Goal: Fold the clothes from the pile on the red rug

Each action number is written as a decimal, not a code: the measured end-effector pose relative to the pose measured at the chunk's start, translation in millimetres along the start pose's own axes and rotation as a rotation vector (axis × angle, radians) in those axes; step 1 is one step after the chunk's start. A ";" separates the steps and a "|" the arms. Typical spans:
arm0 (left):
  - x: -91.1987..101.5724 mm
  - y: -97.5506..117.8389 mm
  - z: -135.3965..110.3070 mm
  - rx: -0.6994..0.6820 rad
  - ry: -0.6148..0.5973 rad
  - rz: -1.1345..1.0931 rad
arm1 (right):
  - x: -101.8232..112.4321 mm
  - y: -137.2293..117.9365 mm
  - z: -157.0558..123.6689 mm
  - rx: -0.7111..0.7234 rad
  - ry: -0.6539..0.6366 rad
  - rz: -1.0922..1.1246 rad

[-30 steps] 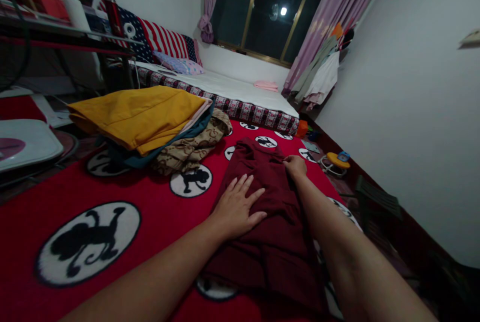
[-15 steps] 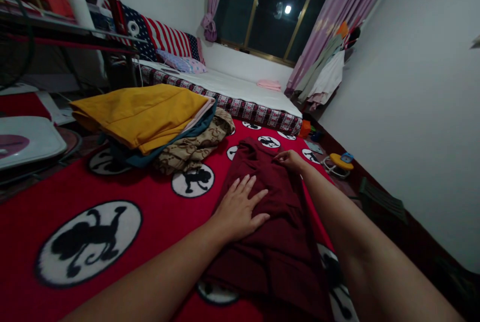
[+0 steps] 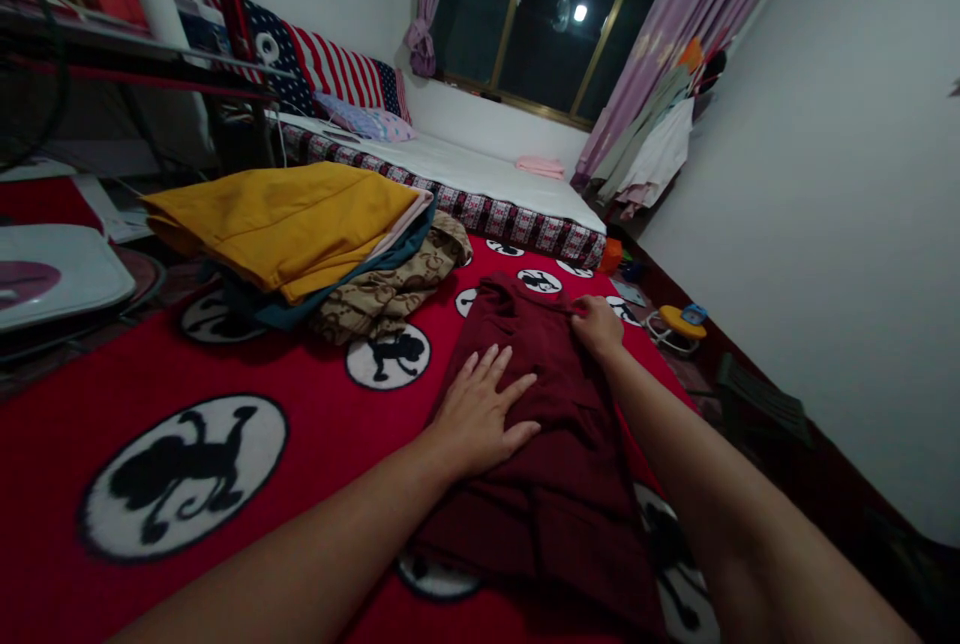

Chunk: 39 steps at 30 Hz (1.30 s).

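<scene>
A dark maroon garment (image 3: 559, 464) lies lengthwise on a red blanket (image 3: 300, 404) printed with white circles and black figures. My left hand (image 3: 484, 411) rests flat on the garment's middle, fingers spread and open. Farther along, my right hand (image 3: 598, 326) is at the garment's far right edge with its fingers curled onto the cloth, seemingly pinching it.
A stack of folded clothes with a yellow piece (image 3: 289, 219) on top sits to the left, over a beige patterned cloth (image 3: 390, 289). Beyond is a mattress (image 3: 465, 174) with pillows, a window, and curtains. A small yellow toy (image 3: 679, 324) lies on the floor at right.
My right hand shifted a little along the garment's far edge, inward and back to the right edge. The left hand has stayed pressed flat in place.
</scene>
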<state>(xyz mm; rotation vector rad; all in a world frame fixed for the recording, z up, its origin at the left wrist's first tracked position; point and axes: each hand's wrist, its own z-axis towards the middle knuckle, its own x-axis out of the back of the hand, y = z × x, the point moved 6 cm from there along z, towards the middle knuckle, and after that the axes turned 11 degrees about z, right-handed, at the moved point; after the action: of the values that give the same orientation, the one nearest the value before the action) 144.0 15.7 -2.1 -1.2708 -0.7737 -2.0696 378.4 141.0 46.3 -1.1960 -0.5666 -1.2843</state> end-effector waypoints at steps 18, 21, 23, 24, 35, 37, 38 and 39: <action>19.9 -15.4 5.1 -0.017 0.104 -0.356 | 71.4 22.9 -214.4 0.810 -0.232 0.134; 27.9 -27.1 0.1 -0.068 0.085 -0.482 | 79.3 22.2 -226.3 0.837 -0.250 0.114; 33.1 -35.3 -8.5 -0.143 -0.021 -0.474 | 83.5 21.7 -232.9 0.845 -0.257 0.110; 36.4 -39.3 -14.5 -0.185 -0.081 -0.448 | 84.9 20.9 -236.2 0.843 -0.262 0.116; 78.7 -28.0 -67.0 -0.357 -0.204 -0.137 | 58.1 -0.7 -263.2 0.731 -0.482 0.324; 83.6 -26.3 -75.0 -0.391 -0.266 -0.165 | 56.8 1.1 -262.9 0.664 -0.463 0.376; 85.7 -26.3 -79.0 -0.415 -0.306 -0.184 | 57.1 1.5 -263.2 0.639 -0.451 0.397; 87.2 -27.0 -82.5 -0.437 -0.342 -0.199 | 57.6 1.0 -264.1 0.626 -0.445 0.414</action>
<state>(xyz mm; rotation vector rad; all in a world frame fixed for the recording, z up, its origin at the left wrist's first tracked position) 44.5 -42.0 41.5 -1.8908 -0.6279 -2.2935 321.2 -119.8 4.7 -0.9870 -0.9060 -0.4267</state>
